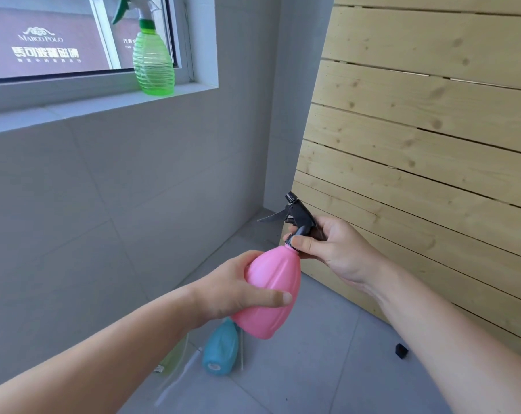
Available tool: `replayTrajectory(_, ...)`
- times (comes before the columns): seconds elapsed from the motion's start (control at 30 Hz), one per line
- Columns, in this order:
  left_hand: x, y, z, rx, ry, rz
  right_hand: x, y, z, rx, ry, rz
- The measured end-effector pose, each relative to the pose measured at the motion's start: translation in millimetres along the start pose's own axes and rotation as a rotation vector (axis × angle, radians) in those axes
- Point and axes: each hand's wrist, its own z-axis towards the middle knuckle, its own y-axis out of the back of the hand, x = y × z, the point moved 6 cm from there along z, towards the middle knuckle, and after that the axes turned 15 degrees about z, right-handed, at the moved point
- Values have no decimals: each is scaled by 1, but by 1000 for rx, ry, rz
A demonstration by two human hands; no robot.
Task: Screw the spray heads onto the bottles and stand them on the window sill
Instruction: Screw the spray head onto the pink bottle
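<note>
My left hand [232, 289] grips the body of a pink bottle [268, 294], held tilted in mid-air. A black spray head [296, 215] sits on its neck, and my right hand [331, 243] is closed around the head's collar. On the window sill [74, 107] at upper left a green bottle [153, 65] stands upright with its green and white spray head [133, 7] fitted. A blue bottle [220, 348] lies on the floor below my hands, partly hidden by the pink one.
A pale wooden slat panel [417, 144] leans against the wall on the right. A small black piece [401, 351] lies on the grey floor tiles near it. A white tube [178, 375] and a yellowish-green object [172, 358] lie beside the blue bottle.
</note>
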Motion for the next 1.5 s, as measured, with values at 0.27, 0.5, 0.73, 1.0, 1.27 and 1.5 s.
replayTrajectory(0.27,1,0,-1,67,3,3,4,1,-7,178,-80,107)
replayTrajectory(0.5,0,-1,-2,123,5,-63,8,1,-11,203,-70,163)
replayTrajectory(0.73,-2,-8,-4,256,14,-166,14,0,-13,232,-57,154)
replayTrajectory(1.0,-2,-4,-2,37,48,5,1,10,-9,73,-66,165)
replayTrajectory(1.27,-2,-2,-2,-64,62,37,-2,3,-4,-47,24,195)
replayTrajectory(1.5,1,1,-3,-50,52,-18,-3,2,-2,47,-12,258)
